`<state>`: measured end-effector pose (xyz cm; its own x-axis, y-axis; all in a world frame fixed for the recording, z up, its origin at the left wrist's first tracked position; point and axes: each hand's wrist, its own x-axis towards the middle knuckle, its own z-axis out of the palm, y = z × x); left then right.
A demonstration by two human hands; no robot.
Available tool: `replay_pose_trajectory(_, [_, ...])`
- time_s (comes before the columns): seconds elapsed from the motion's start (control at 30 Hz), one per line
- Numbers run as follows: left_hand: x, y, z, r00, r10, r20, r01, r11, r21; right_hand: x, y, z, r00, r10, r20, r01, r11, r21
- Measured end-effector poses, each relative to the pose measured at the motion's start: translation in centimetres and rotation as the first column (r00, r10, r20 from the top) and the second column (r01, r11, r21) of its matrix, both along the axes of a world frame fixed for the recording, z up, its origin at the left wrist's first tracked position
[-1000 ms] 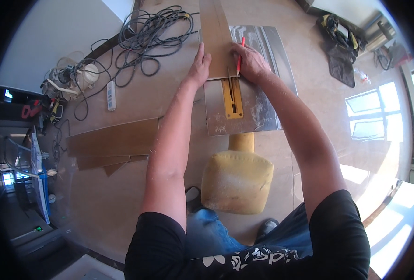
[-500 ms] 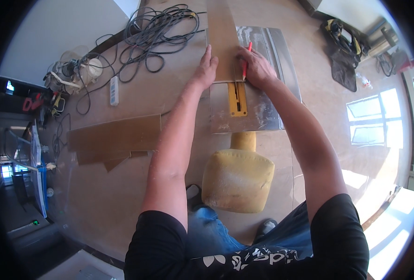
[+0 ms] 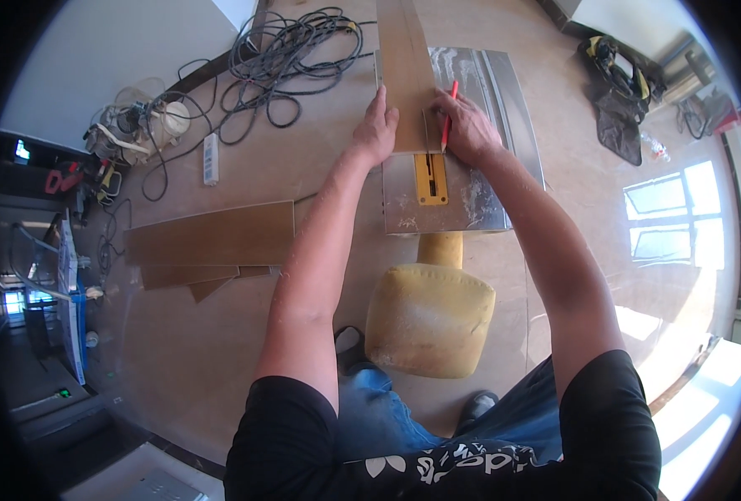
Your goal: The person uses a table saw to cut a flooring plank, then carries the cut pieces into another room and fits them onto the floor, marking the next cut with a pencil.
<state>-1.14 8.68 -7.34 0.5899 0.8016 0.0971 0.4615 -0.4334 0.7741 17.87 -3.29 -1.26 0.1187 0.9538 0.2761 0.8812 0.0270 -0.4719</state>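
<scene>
A long brown plank (image 3: 406, 79) lies flat over a metal-topped saw table (image 3: 400, 213), running away from me. Its near end crosses the yellow slotted insert (image 3: 431, 185) in the tabletop. My left hand (image 3: 376, 131) grips the plank's left edge, fingers along the side and thumb near the top face. On the right edge, by the near corner, rests my right hand (image 3: 471, 132), closed round a red pencil (image 3: 448, 121). The pencil stands steeply tilted, its lower tip at the plank's near right corner. Some fingertips of the right hand are hidden.
A yellow padded stool (image 3: 429, 321) stands between me and the table. More brown boards (image 3: 212, 235) lie on the floor at left. Behind them are a white power strip (image 3: 211, 159) and coiled black cable (image 3: 291, 54). A dark bag (image 3: 617, 100) sits at far right.
The whole view has shifted slightly, so the scene sits a little further right. Both hands keep their places on the plank, and the pencil stays at its near right corner.
</scene>
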Motion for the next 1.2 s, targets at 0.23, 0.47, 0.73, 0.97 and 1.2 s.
replay_pose_trajectory(0.23, [-0.6,-1.0,0.4,0.999,-0.003,-0.052,0.005,0.999,0.037,-0.5,-0.9,0.0,1.000,0.012,0.016,-0.013,0.998,0.058])
replay_pose_trajectory(0.47, [-1.2,-2.4,1.0,0.997,-0.003,-0.076,0.007,0.998,0.061,-1.0,-2.1,0.6,0.998,0.026,0.050,-0.029,0.998,0.053])
replay_pose_trajectory(0.73, [-2.0,-3.5,0.3,0.998,-0.008,-0.057,0.014,0.995,0.097,-1.6,-3.4,0.4,0.999,0.020,0.043,-0.021,0.999,0.033])
replay_pose_trajectory(0.97, [-2.4,-4.8,0.3,0.996,-0.003,-0.091,0.010,0.997,0.079,-2.2,-4.7,0.5,0.999,0.008,0.046,-0.009,1.000,0.027])
replay_pose_trajectory(1.2, [-2.9,-6.1,0.6,0.994,-0.004,-0.109,0.011,0.998,0.062,-2.6,-6.0,0.6,0.999,0.015,0.031,-0.016,0.999,0.030])
